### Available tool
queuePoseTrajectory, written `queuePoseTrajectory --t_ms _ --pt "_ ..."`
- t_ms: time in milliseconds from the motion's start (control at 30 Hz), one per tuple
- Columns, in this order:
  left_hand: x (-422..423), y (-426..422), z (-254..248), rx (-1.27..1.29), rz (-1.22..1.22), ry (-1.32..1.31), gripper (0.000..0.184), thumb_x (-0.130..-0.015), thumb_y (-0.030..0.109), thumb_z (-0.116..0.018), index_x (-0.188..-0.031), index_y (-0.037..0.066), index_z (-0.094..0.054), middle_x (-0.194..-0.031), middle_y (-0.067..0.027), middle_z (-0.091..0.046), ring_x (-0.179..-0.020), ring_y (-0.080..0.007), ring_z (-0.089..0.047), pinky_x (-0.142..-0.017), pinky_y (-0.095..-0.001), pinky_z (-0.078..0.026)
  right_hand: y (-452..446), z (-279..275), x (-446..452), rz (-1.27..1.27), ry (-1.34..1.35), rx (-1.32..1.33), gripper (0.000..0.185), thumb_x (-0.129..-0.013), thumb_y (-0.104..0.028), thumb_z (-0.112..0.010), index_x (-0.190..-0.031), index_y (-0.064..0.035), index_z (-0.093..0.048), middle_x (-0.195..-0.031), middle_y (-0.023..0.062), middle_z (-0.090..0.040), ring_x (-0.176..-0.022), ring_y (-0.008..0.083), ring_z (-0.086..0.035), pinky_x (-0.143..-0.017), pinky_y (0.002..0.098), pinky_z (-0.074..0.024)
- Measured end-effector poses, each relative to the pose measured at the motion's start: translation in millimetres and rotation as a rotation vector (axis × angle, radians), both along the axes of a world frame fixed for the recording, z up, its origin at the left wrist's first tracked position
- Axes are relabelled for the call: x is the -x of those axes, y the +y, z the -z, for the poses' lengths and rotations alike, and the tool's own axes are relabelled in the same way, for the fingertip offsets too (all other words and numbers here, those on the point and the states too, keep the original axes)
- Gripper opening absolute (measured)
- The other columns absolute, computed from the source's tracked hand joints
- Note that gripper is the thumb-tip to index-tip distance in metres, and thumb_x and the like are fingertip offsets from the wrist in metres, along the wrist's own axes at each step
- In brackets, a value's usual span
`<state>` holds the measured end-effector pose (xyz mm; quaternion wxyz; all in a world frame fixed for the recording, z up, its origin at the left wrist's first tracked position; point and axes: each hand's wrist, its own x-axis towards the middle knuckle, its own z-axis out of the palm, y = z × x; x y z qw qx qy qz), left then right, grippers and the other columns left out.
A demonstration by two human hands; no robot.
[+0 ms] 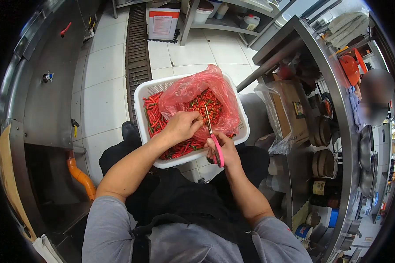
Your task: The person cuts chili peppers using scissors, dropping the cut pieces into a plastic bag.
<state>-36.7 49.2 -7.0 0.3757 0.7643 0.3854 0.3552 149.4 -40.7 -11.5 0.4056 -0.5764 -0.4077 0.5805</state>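
Left arm reaches from near left toward the far right, elbow bent, back of wrist up; left hand (183,126) has thumb and fingertips pinching what looks like a small red chili (204,119) right beside the scissor blades, over the near side of a pink plastic bag (175,101). Bag sits open in a white basket (180,161), cut chili pieces (210,98) inside it, whole red chilies (152,107) around it, most visible at left and near. Basket is between the person's knees. Pink-handled scissors (216,144) point far, blades over the bag opening; right hand (227,151) curls around the handles, forearm angling in from near right. Labels, left to right: far red-and-white panel (163,26), print too small to read; boxed carton (283,105) in clear plastic, dark label unreadable; jar label (319,187) on right shelf, pale, unreadable.
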Motion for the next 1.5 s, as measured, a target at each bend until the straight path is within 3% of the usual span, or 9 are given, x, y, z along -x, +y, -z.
queuePoseTrajectory --t_ms 67,133,400,667,733,900,1233,1500 --pt "1 1 2 -0.013 -0.002 0.004 0.017 -0.084 0.018 -0.064 -0.083 0.001 -0.064 -0.074 -0.0203 -0.064 -0.074 -0.0389 -0.064 -0.066 -0.0473 -0.05 1 -2 -2 -0.01 -0.014 0.064 0.044 -0.086 -0.027 -0.072 -0.113 0.0026 -0.054 -0.074 0.0077 -0.06 -0.045 0.0126 -0.054 -0.038 0.0253 -0.0386" --pt "1 0 5 -0.022 -0.022 0.099 0.016 -0.083 0.017 -0.066 -0.087 0.002 -0.066 -0.072 -0.0194 -0.064 -0.07 -0.0348 -0.066 -0.063 -0.0413 -0.051 1 -6 -1 -0.017 -0.005 0.087 0.042 -0.085 -0.028 -0.073 -0.11 0.0023 -0.055 -0.072 0.0077 -0.06 -0.043 0.0123 -0.053 -0.037 0.0255 -0.0379" --pt "3 5 14 -0.019 -0.123 0.227 0.016 -0.084 0.019 -0.065 -0.086 0.003 -0.067 -0.073 -0.0198 -0.065 -0.072 -0.0371 -0.065 -0.065 -0.0454 -0.051 -7 -2 -9 -0.051 -0.019 0.123 0.033 -0.088 -0.024 -0.069 -0.106 0.0007 -0.056 -0.066 0.0059 -0.059 -0.04 0.013 -0.053 -0.036 0.0256 -0.0413" --pt "-2 0 8 -0.026 -0.091 0.125 0.016 -0.085 0.018 -0.064 -0.086 0.002 -0.066 -0.073 -0.0188 -0.065 -0.07 -0.0361 -0.066 -0.064 -0.0435 -0.051 -11 -3 -8 -0.077 -0.024 0.049 0.043 -0.088 -0.025 -0.069 -0.117 0.0015 -0.051 -0.081 0.0084 -0.064 -0.053 0.0145 -0.061 -0.044 0.0252 -0.0458" --pt "-5 -4 5 -0.01 -0.044 0.05 0.015 -0.084 0.017 -0.063 -0.083 0.002 -0.064 -0.075 -0.0208 -0.065 -0.073 -0.0402 -0.064 -0.066 -0.048 -0.05 -9 -6 -6 -0.072 -0.012 0.04 0.048 -0.086 -0.028 -0.071 -0.117 0.0031 -0.052 -0.079 0.0075 -0.063 -0.054 0.014 -0.06 -0.045 0.0252 -0.0458" --pt "-5 -4 3 -0.026 -0.054 0.056 0.015 -0.084 0.017 -0.063 -0.083 0.002 -0.063 -0.074 -0.0204 -0.064 -0.072 -0.04 -0.064 -0.065 -0.0482 -0.05 -6 -11 -2 -0.078 -0.026 0.014 0.051 -0.084 -0.029 -0.073 -0.118 0.0045 -0.054 -0.077 0.006 -0.061 -0.055 0.0133 -0.058 -0.047 0.0253 -0.0457" --pt "-3 -4 9 -0.037 -0.039 0.212 0.016 -0.084 0.018 -0.062 -0.084 0.002 -0.064 -0.074 -0.0203 -0.064 -0.073 -0.0401 -0.063 -0.067 -0.0506 -0.05 5 -6 -1 -0.062 -0.075 0.143 0.048 -0.083 -0.031 -0.075 -0.112 0.0023 -0.058 -0.069 0.0051 -0.058 -0.043 0.0124 -0.053 -0.037 0.0262 -0.0395" --pt "-3 6 17 -0.084 -0.059 0.185 0.013 -0.083 0.014 -0.06 -0.086 0.002 -0.065 -0.08 -0.021 -0.065 -0.079 -0.0395 -0.064 -0.071 -0.0498 -0.05 5 -5 -11 0.003 -0.136 0.156 0.045 -0.083 -0.033 -0.075 -0.108 0.0003 -0.059 -0.065 0.0046 -0.057 -0.039 0.0117 -0.052 -0.034 0.0261 -0.0367"
